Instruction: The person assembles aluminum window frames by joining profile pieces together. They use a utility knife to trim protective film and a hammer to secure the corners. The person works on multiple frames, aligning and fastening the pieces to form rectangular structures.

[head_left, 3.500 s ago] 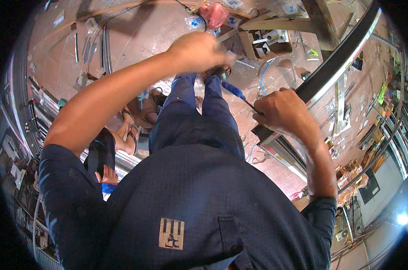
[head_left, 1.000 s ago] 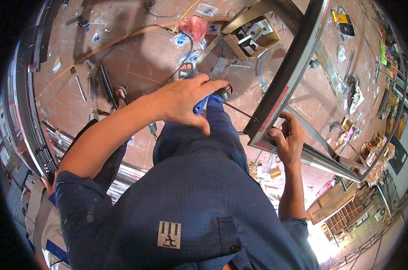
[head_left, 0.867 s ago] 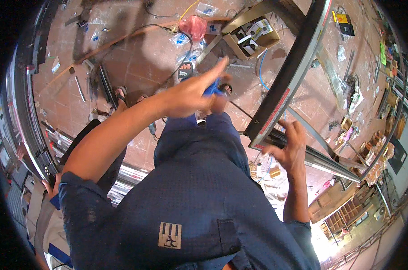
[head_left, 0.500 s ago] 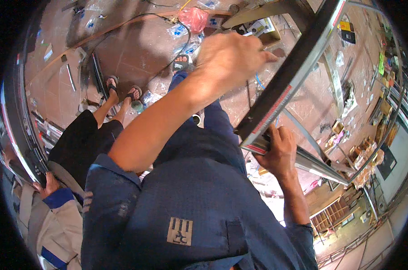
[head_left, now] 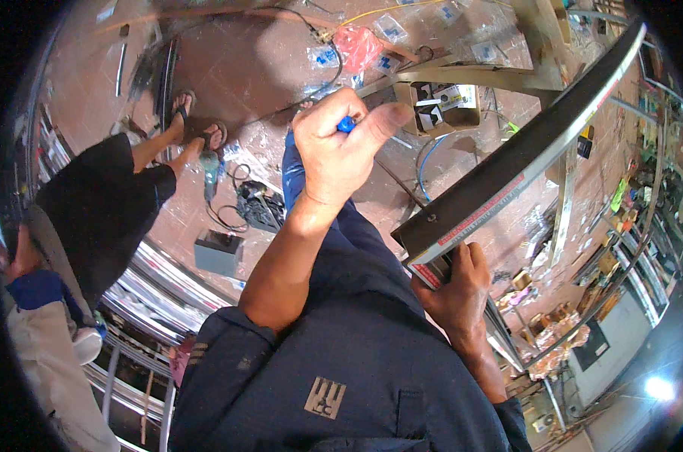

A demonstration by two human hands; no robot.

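Blue tool clamped in my left hand, fingers curled tight; right hand grips the black frame end.

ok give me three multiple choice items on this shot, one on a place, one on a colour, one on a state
1. Where is the right hand?
A. at the near end of the dark rail
B. on the grey box
C. on the sandals

2. What colour is the tool handle in the left hand?
A. red
B. blue
C. green

3. How is the left hand?
A. flat and open
B. closed round the handle
C. in a pocket

Answers: 1 A, the fingers wrap the rail's end. 2 B, blue shows between thumb and fingers. 3 B, the fingers curl over the handle.
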